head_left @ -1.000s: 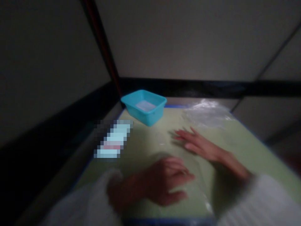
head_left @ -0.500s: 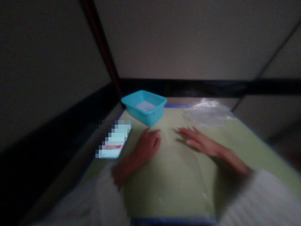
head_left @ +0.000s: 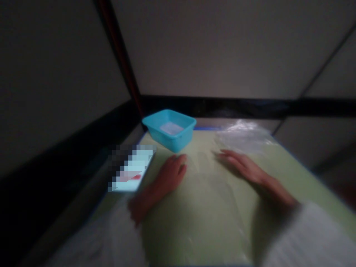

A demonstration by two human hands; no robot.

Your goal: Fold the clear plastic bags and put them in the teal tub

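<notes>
My left hand [head_left: 171,173] lies flat on a clear plastic sheet [head_left: 211,193] spread over the green mat [head_left: 289,167], its fingers stretched toward the teal tub [head_left: 169,129]. My right hand [head_left: 241,166] also rests flat on the sheet, fingers extended to the left, just in front of a crumpled heap of clear plastic [head_left: 244,135]. Neither hand holds anything. The picture is dim and blurred.
The teal tub stands at the mat's far left corner with something pale inside. A lit phone screen [head_left: 130,168] lies off the mat's left edge. Grey partition walls close in behind and at both sides.
My left hand moved from the near middle of the sheet forward and left, then flattened. My right hand slid slightly to the right.
</notes>
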